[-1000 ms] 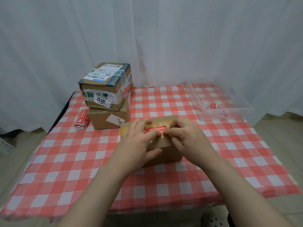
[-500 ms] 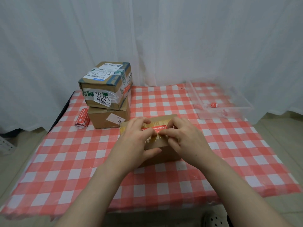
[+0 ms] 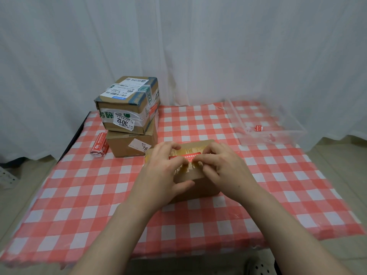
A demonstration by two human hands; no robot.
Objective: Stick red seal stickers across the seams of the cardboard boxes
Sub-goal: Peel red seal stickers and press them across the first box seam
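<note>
A small brown cardboard box (image 3: 195, 186) with yellowish tape on top sits mid-table. A red seal sticker (image 3: 187, 157) with white print lies across its top. My left hand (image 3: 163, 171) holds the box, thumb on the front face and curled fingers on top over the sticker's left end. From the right, my right hand (image 3: 221, 165) reaches in with curled fingertips pinching down on the sticker's right end. Both ends of the sticker are hidden under my fingers.
Two taped cardboard boxes (image 3: 129, 118) are stacked at the back left, with a roll of red stickers (image 3: 99, 147) beside them. A clear plastic tray (image 3: 282, 133) at the back right holds a loose red sticker (image 3: 259, 128). A red checked cloth (image 3: 79, 195) covers the table.
Both hands stay on the box top. The fingertips have shifted slightly along the sticker, and more of its red middle shows between them.
</note>
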